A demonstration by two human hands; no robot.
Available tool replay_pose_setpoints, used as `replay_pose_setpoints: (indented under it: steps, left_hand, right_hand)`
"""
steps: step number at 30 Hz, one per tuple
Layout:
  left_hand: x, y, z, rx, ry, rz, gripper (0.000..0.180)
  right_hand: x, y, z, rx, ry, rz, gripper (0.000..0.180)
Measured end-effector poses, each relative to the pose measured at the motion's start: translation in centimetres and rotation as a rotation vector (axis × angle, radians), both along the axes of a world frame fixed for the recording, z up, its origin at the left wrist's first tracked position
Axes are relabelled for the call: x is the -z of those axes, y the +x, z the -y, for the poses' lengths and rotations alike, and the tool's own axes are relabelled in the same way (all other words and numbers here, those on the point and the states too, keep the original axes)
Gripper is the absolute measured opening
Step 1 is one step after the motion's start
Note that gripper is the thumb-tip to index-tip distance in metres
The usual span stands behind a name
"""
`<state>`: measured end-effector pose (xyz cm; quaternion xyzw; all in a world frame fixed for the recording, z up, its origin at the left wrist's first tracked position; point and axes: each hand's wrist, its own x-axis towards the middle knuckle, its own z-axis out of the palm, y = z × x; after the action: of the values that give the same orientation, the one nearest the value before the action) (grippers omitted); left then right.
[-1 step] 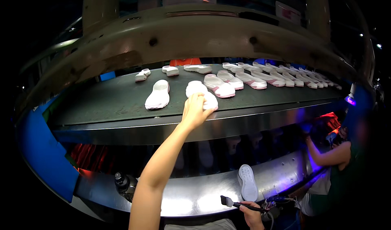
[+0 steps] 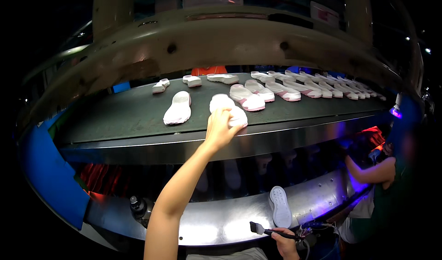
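Observation:
My left hand (image 2: pixel 220 129) reaches up onto a dark green conveyor belt (image 2: pixel 110 110), its fingers closed round a white shoe sole (image 2: pixel 222 101) near the belt's front edge. That sole's middle is partly covered by the fingers. Left of it lies another white sole (image 2: pixel 178 108), apart from my hand. Pink-edged white soles (image 2: pixel 247 97) lie close on its right. Low in the view, my right hand (image 2: pixel 286 246) grips a black-handled brush (image 2: pixel 258 228) with its flat bristles pointing left. A white sole (image 2: pixel 280 207) showing its patterned face rests on the metal ledge just above the brush.
A thick beige machine beam (image 2: pixel 230 39) spans above the belt. Several more soles stretch along the belt to the far right. A black bottle (image 2: pixel 139 208) stands on the metal ledge (image 2: pixel 212 221) left of my forearm. At right, a co-worker's arm (image 2: pixel 370 172) reaches toward the lower level.
My left hand and the sole in it have shifted very slightly, with the sole's far end a little lower in view. The brush stays where it was.

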<state>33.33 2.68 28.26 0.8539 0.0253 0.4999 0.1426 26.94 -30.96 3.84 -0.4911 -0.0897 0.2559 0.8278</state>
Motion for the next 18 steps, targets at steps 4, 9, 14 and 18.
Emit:
replay_pose_setpoints:
  steps: [4, 9, 14, 18]
  left_hand:
    - [1.8, -4.6, 4.2, 0.251, -0.561, 0.454, 0.033]
    - [5.1, -9.0, 5.9, 1.020, -1.616, -0.029, 0.054]
    - [15.4, -14.3, 6.8, 1.516, -1.578, -0.073, 0.088]
    - [20.6, -17.2, 10.5, 1.666, -2.154, -0.237, 0.100]
  right_hand:
    - [-2.1, 0.8, 0.3, 0.073, 0.039, -0.029, 0.019]
    - [-3.1, 1.5, 0.2, 0.108, 0.063, -0.033, 0.017]
    - [-5.5, 1.2, 0.9, 0.122, 0.231, 0.006, 0.016]
    - [-6.2, 0.3, 0.6, 0.041, 0.233, -0.037, 0.015]
